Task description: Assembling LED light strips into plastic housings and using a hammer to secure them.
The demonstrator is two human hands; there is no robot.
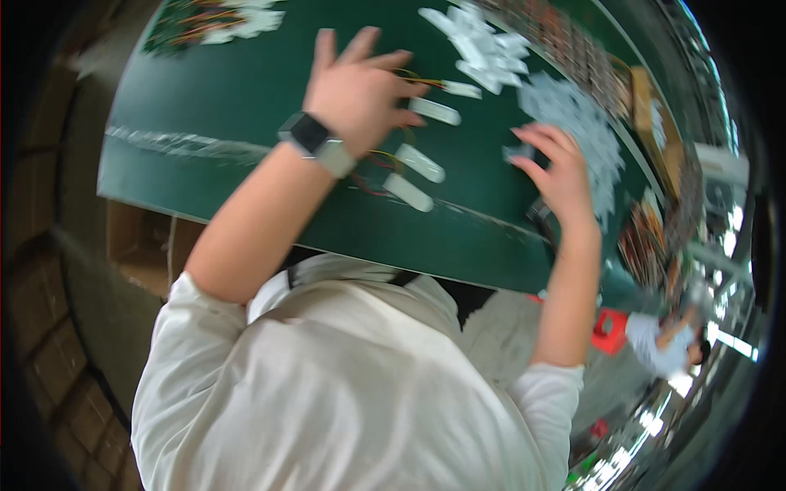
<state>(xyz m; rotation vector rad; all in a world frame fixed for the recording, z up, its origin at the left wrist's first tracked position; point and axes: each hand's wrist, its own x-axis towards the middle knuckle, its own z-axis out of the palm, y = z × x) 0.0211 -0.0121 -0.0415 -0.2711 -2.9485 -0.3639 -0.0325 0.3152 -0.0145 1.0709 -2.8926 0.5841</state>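
Small grey piece (517, 154) (blurred), between fingertips, right hand (563, 170)

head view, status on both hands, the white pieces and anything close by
Left hand by white pieces, fingers spread, grip unclear. Right hand apparently pinching small grey piece. Four white pieces between hands. Pale pile beside right hand.

My shirt (393, 393) is plain off-white, and my watch (307, 133) has a black face on a light grey strap. The tabletop (205, 94) I see is dark green, marked by whitish streaks. The flat pieces (422, 164) are white, their wires (426, 81) yellow and dark red. I see one heap (489, 53) in bright white, another heap (577, 123) in pale blue-grey, a brown carton (135, 245) and a red stool (610, 330).
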